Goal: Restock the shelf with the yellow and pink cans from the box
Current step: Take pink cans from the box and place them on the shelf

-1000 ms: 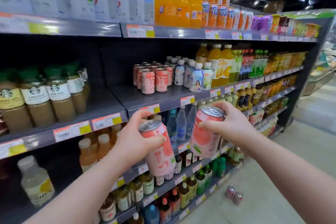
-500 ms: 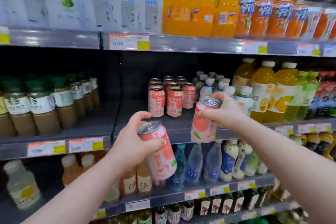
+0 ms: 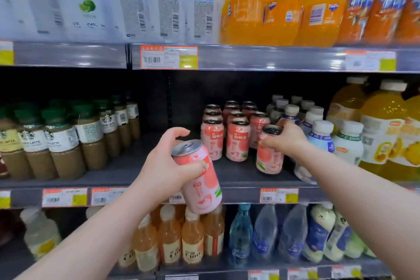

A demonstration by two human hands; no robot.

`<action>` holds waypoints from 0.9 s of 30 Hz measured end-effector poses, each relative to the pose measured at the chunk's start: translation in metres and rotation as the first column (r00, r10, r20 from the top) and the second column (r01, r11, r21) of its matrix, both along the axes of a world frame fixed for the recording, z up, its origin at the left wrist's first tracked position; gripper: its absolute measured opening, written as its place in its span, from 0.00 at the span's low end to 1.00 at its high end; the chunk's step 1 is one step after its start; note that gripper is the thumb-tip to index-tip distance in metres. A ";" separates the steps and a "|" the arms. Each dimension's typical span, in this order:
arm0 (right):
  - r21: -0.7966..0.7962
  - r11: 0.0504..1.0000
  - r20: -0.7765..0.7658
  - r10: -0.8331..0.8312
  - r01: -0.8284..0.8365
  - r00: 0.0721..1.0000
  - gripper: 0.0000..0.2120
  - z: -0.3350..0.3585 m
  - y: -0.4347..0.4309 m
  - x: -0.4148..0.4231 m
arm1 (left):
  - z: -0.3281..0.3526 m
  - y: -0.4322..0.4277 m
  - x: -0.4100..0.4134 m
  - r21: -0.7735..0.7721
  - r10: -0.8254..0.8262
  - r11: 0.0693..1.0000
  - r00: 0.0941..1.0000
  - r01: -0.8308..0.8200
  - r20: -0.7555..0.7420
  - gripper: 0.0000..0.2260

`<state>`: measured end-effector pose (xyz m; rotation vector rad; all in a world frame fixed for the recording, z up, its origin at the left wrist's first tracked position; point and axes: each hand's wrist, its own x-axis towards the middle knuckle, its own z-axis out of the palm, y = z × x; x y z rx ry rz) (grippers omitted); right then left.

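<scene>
My left hand [image 3: 167, 166] grips a pink peach can [image 3: 200, 179], tilted, in front of the edge of the middle shelf [image 3: 241, 175]. My right hand [image 3: 284, 140] holds a second pink can [image 3: 269, 157] by its top, upright over the shelf board, just right of a cluster of several pink cans [image 3: 229, 134] standing further back. I cannot tell whether that can touches the board. No yellow cans and no box are in view.
Coffee latte bottles [image 3: 63, 143] fill the left of the shelf, white-capped milk bottles [image 3: 318, 134] and yellow juice bottles [image 3: 381, 132] the right. Bare board lies between the coffee bottles and the pink cans. Orange soda [image 3: 272, 2] stands above, water and tea bottles below.
The view has closed in on the shelf. My right hand has carried its can in over the shelf board beside the standing cans. My left hand has lifted its can nearer the shelf edge.
</scene>
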<state>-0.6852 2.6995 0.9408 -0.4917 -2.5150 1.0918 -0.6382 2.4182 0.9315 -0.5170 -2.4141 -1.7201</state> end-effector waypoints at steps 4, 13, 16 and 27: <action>-0.048 0.998 -0.065 0.042 -0.045 0.997 0.18 -0.010 0.008 -0.024 | -0.001 0.004 -0.025 -0.003 -0.008 1.000 1.000 0.008 -0.002 0.25; -0.244 0.948 -0.129 0.176 -0.203 0.976 0.37 -0.025 0.024 -0.042 | -0.007 0.019 -0.065 -0.010 -0.043 0.999 0.999 0.044 0.017 0.24; -0.232 0.948 -0.119 0.196 -0.219 0.973 0.40 -0.031 0.028 -0.039 | -0.012 0.023 -0.074 -0.009 -0.048 0.999 0.999 0.048 0.023 0.25; -0.221 0.967 -0.092 0.105 -0.123 0.990 0.34 -0.036 0.035 -0.051 | -0.014 0.030 -0.093 0.003 -0.050 0.999 0.999 0.049 0.016 0.25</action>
